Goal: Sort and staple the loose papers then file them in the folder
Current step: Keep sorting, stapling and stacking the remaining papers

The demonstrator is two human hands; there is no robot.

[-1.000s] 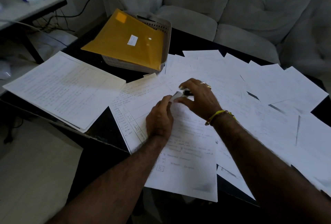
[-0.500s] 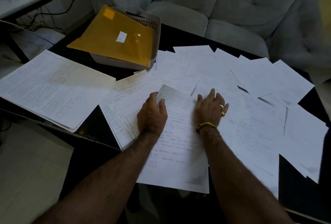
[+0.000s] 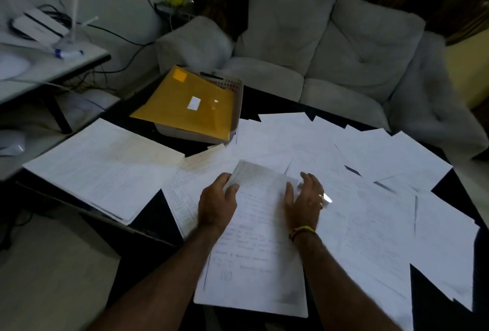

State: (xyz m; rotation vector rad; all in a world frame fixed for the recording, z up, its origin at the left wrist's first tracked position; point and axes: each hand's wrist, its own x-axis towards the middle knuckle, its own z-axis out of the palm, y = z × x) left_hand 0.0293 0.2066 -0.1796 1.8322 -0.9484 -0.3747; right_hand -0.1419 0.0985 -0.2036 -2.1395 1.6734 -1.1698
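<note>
**White sheets crowd dark table; both hands on one set**

White handwritten set of papers (image 3: 254, 251) lies at the table's (image 3: 148, 214) near edge, its lower corner overhanging. Left hand (image 3: 217, 203) pinches the set's upper left corner, thumb on top. Right hand (image 3: 304, 203) rests flat, fingers straight, on the right margin. Loose sheets (image 3: 370, 171) overlap across the right side to the edges. Yellow folder (image 3: 190, 105) sits on a tray (image 3: 236, 92) at the far left; a paper stack (image 3: 105, 169) overhangs left. Sofa (image 3: 330, 52) borders behind.
</note>
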